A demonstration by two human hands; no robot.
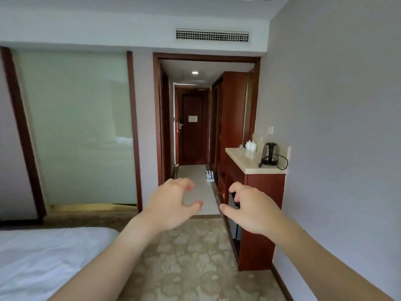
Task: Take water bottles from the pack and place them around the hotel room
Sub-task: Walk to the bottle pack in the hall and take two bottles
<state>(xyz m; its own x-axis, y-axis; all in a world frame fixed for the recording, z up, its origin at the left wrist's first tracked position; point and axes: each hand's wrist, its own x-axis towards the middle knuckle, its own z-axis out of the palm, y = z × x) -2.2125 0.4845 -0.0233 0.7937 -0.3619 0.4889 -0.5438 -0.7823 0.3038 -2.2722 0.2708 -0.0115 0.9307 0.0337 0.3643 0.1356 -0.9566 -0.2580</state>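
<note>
Bed [43,263] corner at my 8 o'clock, white sheet, nearest thing to me. Both my forearms stretch out ahead over patterned carpet [191,263]. My left hand [171,205] at 12 o'clock, fingers loosely curled, thumb apart from them, holding nothing. My right hand [251,210] just beside it at 1 o'clock, the same loose curl, also empty; the two thumbs point toward each other without touching. Frosted glass panel [80,131] at 10 o'clock. Hallway straight ahead, dark door [192,127] at its far end. Pack [210,176] of water bottles stands on the pale hallway floor, against the right side, well apart from my hands, seen just above them. Wooden cabinet [260,213] at 2 o'clock, stone top, with a kettle [269,154] and white cups [251,145] on it.
</note>
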